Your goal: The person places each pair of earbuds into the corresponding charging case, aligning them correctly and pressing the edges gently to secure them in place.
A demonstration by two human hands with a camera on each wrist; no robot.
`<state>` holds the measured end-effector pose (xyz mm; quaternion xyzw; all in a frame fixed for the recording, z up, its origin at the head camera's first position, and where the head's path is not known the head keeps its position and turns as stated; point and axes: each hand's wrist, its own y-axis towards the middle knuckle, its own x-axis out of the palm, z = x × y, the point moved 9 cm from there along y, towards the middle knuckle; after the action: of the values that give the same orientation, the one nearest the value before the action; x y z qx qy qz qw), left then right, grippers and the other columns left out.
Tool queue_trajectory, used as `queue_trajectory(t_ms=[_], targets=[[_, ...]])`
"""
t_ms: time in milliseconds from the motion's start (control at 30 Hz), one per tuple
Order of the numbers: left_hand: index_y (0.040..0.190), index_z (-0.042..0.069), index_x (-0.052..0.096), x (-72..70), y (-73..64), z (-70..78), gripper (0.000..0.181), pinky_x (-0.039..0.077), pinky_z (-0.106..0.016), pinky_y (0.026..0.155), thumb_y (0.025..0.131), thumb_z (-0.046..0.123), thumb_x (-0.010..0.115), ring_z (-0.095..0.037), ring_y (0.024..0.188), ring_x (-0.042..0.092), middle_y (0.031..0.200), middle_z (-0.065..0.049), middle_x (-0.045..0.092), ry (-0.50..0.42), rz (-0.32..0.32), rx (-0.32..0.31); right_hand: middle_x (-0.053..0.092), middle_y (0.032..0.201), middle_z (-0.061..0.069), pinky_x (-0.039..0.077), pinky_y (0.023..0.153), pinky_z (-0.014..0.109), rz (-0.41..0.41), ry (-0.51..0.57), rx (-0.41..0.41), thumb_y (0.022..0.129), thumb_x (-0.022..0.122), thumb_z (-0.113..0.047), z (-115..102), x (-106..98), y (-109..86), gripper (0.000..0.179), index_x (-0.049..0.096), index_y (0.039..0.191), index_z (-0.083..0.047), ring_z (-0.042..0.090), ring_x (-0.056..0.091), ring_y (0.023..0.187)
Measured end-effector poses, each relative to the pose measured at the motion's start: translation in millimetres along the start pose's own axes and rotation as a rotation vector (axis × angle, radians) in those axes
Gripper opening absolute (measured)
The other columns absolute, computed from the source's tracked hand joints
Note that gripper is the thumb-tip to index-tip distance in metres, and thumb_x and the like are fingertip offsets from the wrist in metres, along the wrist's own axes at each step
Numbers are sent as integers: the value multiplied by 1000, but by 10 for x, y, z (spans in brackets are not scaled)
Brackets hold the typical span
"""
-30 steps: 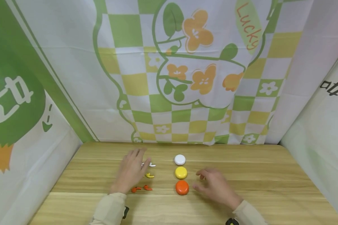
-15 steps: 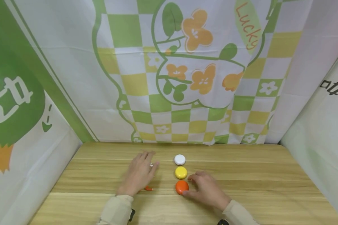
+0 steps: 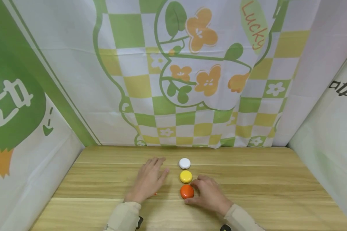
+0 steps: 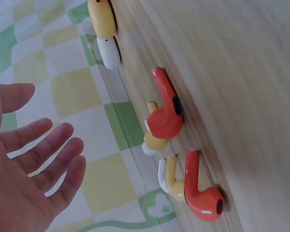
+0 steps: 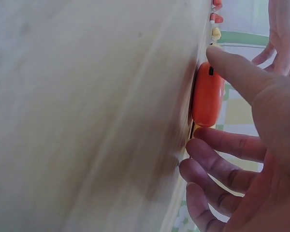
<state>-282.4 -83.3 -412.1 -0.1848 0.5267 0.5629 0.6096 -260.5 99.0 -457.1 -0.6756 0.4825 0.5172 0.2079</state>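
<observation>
My right hand has its thumb and forefinger on opposite sides of a round orange earbud case, seemingly with slight gaps; contact is hard to judge. Behind that case stand a yellow case and a white case, forming a column. Fingers spread, my left hand hovers above the earbuds and holds nothing. The left wrist view shows two orange earbuds lying on the table, with yellow earbuds and white earbuds beyond them. From the head, my left hand hides nearly all of these.
The wooden table extends past both hands. A patterned green, yellow and white cloth hangs along its back edge. White cloth walls enclose the left and right sides.
My right hand has moved left to bracket the orange case. The left hand has shifted right over the earbuds, covering more of them. All three cases stay in place.
</observation>
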Motion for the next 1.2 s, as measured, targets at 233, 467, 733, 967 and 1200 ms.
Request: queue_trajectory(t_ms=[233, 467, 733, 967, 1200], targets=[[136, 4, 59, 19, 1, 54, 45, 47, -54, 99, 102, 32, 62, -32, 115, 60, 122, -12, 65, -53, -15, -9, 49, 81, -8, 40, 67, 29, 3, -4, -9, 67, 93, -45, -22, 16, 20, 51, 76, 102, -11, 8, 45, 74], [135, 4, 60, 4, -3, 129, 41, 48, -51, 98, 101, 28, 64, -28, 112, 60, 117, -9, 66, -125, -19, -12, 51, 81, -8, 39, 67, 27, 12, 24, -12, 67, 94, -42, -12, 11, 23, 51, 77, 103, -11, 7, 45, 73], [134, 7, 62, 48, -15, 195, 39, 49, -49, 89, 103, 31, 61, -25, 106, 61, 116, -8, 66, -250, -72, -44, 62, 88, -4, 46, 69, 27, 76, 93, 9, 69, 94, -38, -14, -127, 40, 49, 76, 104, -9, 13, 57, 79], [130, 9, 64, 157, 7, 258, 36, 52, -43, 85, 104, 33, 59, -20, 101, 61, 108, -1, 65, -371, -130, -50, 62, 86, -3, 48, 67, 26, 203, 139, 4, 67, 96, -31, -24, -352, 33, 49, 76, 106, -9, 19, 60, 80], [125, 8, 67, 265, 27, 351, 35, 54, -33, 83, 105, 36, 56, -14, 93, 62, 104, 4, 66, -557, -188, -42, 62, 88, -9, 49, 69, 26, 292, 148, -39, 68, 97, -29, -64, -513, 16, 52, 75, 111, -9, 16, 61, 80]])
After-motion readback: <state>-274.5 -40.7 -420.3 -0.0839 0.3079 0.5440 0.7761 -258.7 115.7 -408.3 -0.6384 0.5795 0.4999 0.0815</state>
